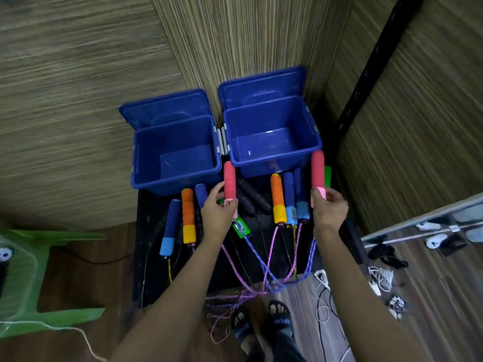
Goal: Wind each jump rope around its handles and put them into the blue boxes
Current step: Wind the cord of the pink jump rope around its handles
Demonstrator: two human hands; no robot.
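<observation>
— What's on the floor there, biggest things first?

— A black mat (146, 231) against the striped wooden wall, and at its far end two deep blue plastic boxes, side by side and touching. The left blue box (146, 163) and the right blue box (311, 142) both have their lids tipped back against the wall. Off to the left stands a green plastic stool (23, 273).

— And the person?

— Standing at the near edge in black sandals (281, 320), both arms reaching forward. The left hand (219, 210) pinches the lower pink end of a red foam jump-rope handle (229, 180), held upright just in front of the gap between the boxes. The right hand (328, 207) pinches the pink end of the matching red foam handle (317, 169), upright in front of the right box's near corner.

— The rope itself?

— A pink braided cord (230, 259) hangs from the left-hand handle down toward a tangle near the feet; I can't tell which strand goes to the other handle.

— Other ropes?

— Lying on the mat: an orange-and-yellow foam handle (188, 218) and a blue foam handle (168, 228) on the left, another orange-and-yellow handle (277, 202) and a pair of blue handles (294, 202) on the right, black ribbed handles (251, 197) between the hands, and a green handle (241, 228) under the left wrist.
</observation>
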